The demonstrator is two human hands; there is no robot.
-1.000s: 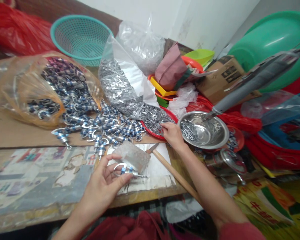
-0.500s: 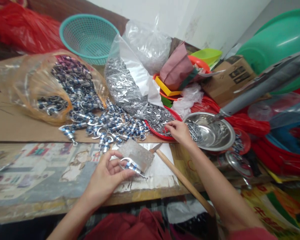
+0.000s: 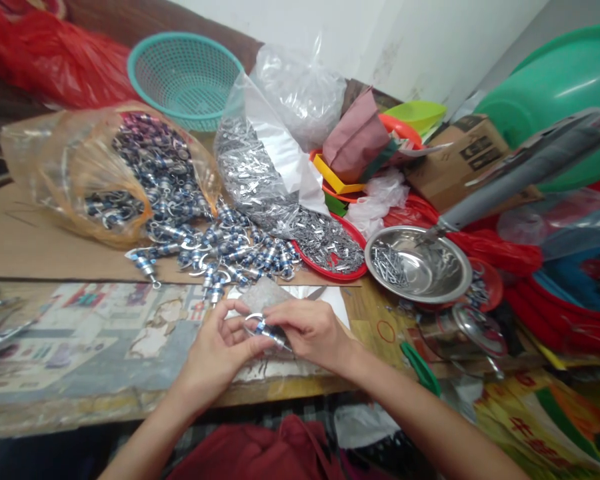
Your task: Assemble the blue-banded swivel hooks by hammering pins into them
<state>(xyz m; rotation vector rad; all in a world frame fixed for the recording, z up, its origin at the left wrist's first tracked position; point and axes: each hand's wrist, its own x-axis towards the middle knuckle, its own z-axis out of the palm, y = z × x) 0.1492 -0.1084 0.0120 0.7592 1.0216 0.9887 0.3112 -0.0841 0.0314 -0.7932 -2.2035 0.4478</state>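
Left hand (image 3: 223, 347) pinches a blue-and-silver hook (image 3: 261, 327) between thumb and fingers above the table (image 3: 375, 333), right hand (image 3: 314, 332) bunched close against it, exact grip hidden, grey block (image 3: 265, 292) just behind, pile of similar hooks (image 3: 240, 252) beyond.

hooked fitting (image 3: 261, 327): partly hidden | green basin (image 3: 563, 100): cut off right

Two hands (image 3: 220, 343) (image 3: 317, 330), one teal basket (image 3: 193, 93)

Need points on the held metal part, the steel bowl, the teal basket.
Held metal part (image 3: 261, 328), head view: blue band on its body.
Steel bowl (image 3: 423, 270), head view: bare inner surface.
Teal basket (image 3: 183, 81), head view: mesh interior.
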